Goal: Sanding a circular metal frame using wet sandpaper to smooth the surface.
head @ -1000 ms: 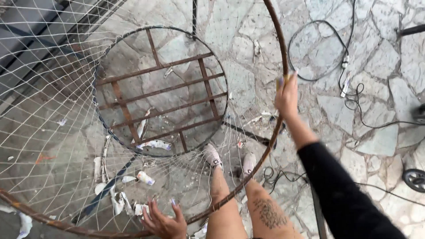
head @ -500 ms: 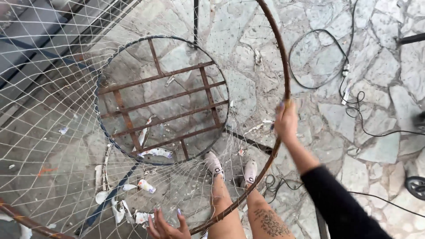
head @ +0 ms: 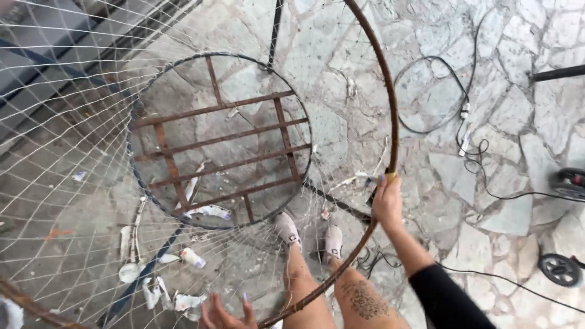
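A big rusty metal hoop (head: 395, 122) with white netting (head: 73, 201) strung inward stands in front of me. My right hand (head: 387, 202) is closed around the hoop's right side. My left hand (head: 224, 315) shows at the bottom edge, fingers spread against the netting near the hoop's lower rim. The netting runs down to a smaller dark ring crossed by rusty bars (head: 220, 139). My legs and white shoes (head: 286, 230) stand on the stone floor behind the net.
Stone paving (head: 518, 122) lies all around. A black cable (head: 439, 91) loops at the right and trails toward a small wheel (head: 557, 269). Torn paper scraps (head: 183, 259) litter the ground under the net. A dark pole (head: 275, 27) rises at top centre.
My right hand has slid down the hoop's right side toward me. The left hand dropped lower in view, and the hoop shifted slightly.
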